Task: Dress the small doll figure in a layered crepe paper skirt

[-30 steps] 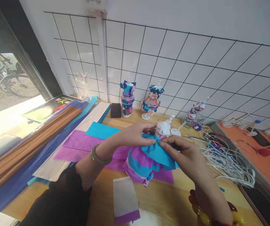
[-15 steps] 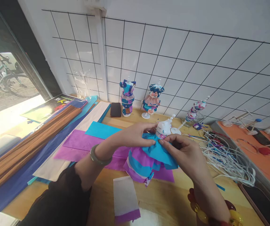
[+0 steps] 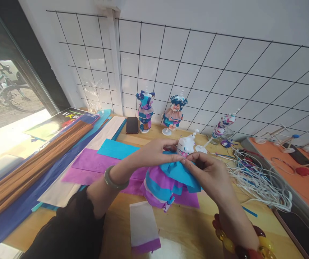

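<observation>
A small white mannequin (image 3: 186,144) leans between my hands, its top pointing away from me. Layered purple and blue crepe paper (image 3: 157,185) covers its lower part as a skirt. Over that, a gathered piece of blue crepe paper (image 3: 174,169) sits at the waist. My left hand (image 3: 163,153) is closed round the mannequin's left side, its thumb pressing the blue paper's upper edge. From the other side, my right hand (image 3: 210,171) pinches the same edge between thumb and forefinger. The thumb tips meet at the waist; some of the left fingers are hidden behind the mannequin.
Crepe paper strips (image 3: 90,162) and a brown bundle (image 3: 46,154) lie left. Dressed mannequins (image 3: 145,113) and a phone (image 3: 132,125) stand or lie near the wall. Tangled white cords (image 3: 262,183) and an orange-lined tray (image 3: 286,162) are right. A cream paper piece (image 3: 143,223) lies in front.
My left thumb has slid up and right along the waist, to my right fingertips. The mannequin and the blue paper have shifted slightly left and up.
</observation>
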The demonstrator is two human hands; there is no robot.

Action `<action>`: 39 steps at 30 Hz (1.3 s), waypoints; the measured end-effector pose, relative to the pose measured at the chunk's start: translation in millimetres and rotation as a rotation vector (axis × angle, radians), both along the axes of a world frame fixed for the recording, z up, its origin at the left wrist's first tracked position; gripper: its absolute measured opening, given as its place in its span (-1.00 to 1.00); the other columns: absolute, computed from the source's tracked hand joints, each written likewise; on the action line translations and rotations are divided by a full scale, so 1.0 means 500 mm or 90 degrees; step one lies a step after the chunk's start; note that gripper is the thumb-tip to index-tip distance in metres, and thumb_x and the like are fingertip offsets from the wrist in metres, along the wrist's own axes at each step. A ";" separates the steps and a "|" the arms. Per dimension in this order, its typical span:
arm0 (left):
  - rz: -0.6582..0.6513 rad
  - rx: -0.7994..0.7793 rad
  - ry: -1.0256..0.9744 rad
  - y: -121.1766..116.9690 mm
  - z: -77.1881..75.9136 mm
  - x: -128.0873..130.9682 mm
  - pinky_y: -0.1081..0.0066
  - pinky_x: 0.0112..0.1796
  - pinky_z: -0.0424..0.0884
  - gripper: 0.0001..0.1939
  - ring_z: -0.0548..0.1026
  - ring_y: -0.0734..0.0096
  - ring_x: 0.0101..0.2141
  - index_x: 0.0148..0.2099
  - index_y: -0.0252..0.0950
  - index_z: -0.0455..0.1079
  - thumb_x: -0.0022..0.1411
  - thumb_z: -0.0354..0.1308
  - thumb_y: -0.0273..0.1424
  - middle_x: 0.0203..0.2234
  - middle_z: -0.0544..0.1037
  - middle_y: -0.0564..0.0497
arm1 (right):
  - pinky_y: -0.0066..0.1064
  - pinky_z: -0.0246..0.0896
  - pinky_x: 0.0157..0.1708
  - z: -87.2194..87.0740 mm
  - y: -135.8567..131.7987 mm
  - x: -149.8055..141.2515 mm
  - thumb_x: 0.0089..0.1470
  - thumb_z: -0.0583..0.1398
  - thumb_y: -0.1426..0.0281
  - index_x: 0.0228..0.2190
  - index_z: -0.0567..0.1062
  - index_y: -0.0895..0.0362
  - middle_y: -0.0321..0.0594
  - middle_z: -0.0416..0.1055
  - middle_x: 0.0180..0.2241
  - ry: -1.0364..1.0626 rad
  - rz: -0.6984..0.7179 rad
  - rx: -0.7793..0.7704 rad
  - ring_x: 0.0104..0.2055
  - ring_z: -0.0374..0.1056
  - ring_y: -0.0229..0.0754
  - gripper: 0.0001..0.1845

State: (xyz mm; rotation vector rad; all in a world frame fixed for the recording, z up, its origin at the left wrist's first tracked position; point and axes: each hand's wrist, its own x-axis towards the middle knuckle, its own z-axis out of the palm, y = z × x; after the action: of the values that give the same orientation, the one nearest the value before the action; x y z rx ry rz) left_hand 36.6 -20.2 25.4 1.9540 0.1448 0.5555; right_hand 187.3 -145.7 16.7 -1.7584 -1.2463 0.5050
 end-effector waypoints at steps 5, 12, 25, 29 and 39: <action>0.000 -0.052 -0.004 0.012 -0.004 0.000 0.45 -0.18 0.36 -0.67 0.46 0.35 -0.17 -0.07 -0.34 0.42 0.16 0.17 -0.28 -0.21 0.53 -0.04 | -0.37 0.27 -0.46 -0.002 0.003 0.009 0.02 0.21 0.12 -0.34 0.51 0.13 -0.17 0.46 -0.40 -0.043 0.050 0.009 -0.41 0.34 -0.18 -0.68; 0.142 -0.100 -0.032 0.038 -0.020 0.003 0.54 -0.47 0.23 -0.63 0.37 0.52 -0.46 -0.11 -0.37 0.44 0.11 0.19 -0.21 -0.54 0.40 0.08 | -0.14 0.26 -0.05 0.018 -0.011 -0.005 0.07 0.21 0.24 -0.11 0.41 0.06 -0.09 0.36 -0.02 -0.312 0.106 0.197 0.02 0.28 -0.02 -0.67; 0.168 -0.177 -0.065 0.031 -0.026 0.015 0.50 -0.40 0.30 -0.62 0.40 0.47 -0.43 -0.13 -0.39 0.47 0.08 0.22 -0.21 -0.52 0.45 0.06 | -0.17 0.25 -0.26 -0.007 0.006 -0.037 0.08 0.18 0.56 -0.25 0.48 0.24 -0.05 0.45 -0.35 -0.726 0.174 0.407 -0.21 0.27 -0.03 -0.84; 0.142 -0.227 -0.101 0.038 -0.028 0.015 0.41 -0.17 0.35 -0.57 0.47 0.34 -0.21 -0.06 -0.39 0.45 0.06 0.24 -0.24 -0.29 0.54 -0.03 | -0.19 0.22 -0.30 -0.005 0.005 -0.041 0.10 0.17 0.55 -0.29 0.50 0.25 -0.06 0.48 -0.38 -0.746 0.181 0.407 -0.26 0.28 -0.04 -0.88; 0.155 -0.130 -0.053 0.040 -0.018 0.007 0.44 -0.35 0.37 -0.61 0.45 0.33 -0.31 -0.17 -0.39 0.49 0.03 0.24 -0.20 -0.44 0.50 0.00 | -0.19 0.25 -0.23 0.009 0.006 -0.030 0.05 0.20 0.51 -0.25 0.47 0.17 -0.08 0.45 -0.33 -0.552 0.242 0.376 -0.25 0.32 -0.09 -0.84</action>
State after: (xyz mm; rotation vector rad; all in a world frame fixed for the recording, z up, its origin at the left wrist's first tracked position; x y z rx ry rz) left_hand 40.1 -0.2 16.4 1.7229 0.3757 0.7494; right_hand 172.3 -142.9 21.0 -1.2283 -2.0780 -0.4685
